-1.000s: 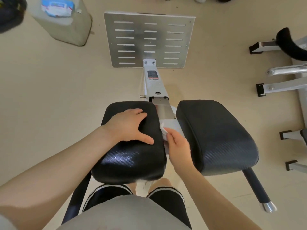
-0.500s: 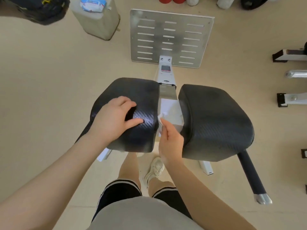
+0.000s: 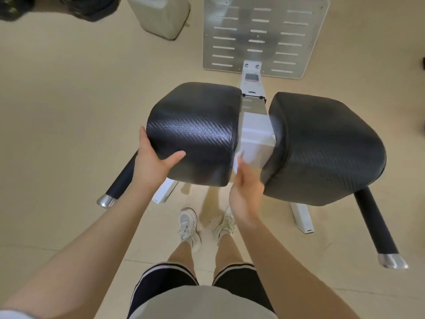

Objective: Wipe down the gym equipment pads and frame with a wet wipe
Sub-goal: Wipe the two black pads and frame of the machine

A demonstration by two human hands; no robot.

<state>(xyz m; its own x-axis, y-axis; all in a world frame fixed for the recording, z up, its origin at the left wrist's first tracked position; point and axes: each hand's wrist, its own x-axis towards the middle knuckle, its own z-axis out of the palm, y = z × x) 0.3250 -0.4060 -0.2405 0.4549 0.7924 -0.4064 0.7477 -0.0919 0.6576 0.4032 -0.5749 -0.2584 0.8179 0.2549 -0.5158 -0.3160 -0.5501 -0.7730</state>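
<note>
Two black padded cushions sit side by side on a white frame. My left hand (image 3: 154, 160) grips the near left corner of the left pad (image 3: 197, 127), thumb on top and fingers underneath. My right hand (image 3: 247, 192) holds a white wet wipe (image 3: 236, 161) against the near end of the white frame block (image 3: 257, 139) in the gap between the pads. The right pad (image 3: 324, 146) is untouched. The hand is blurred, so most of the wipe is hidden.
A slotted metal footplate (image 3: 264, 33) lies on the floor beyond the pads. Black handle bars with chrome caps stick out at the left (image 3: 119, 183) and right (image 3: 377, 229). A pale bin (image 3: 161, 17) stands at the back left. My shoes (image 3: 207, 224) are below the pads.
My left hand slid from the top of the left pad to its near left corner. My right hand with the wipe drew back along the frame toward me. The view backed away.
</note>
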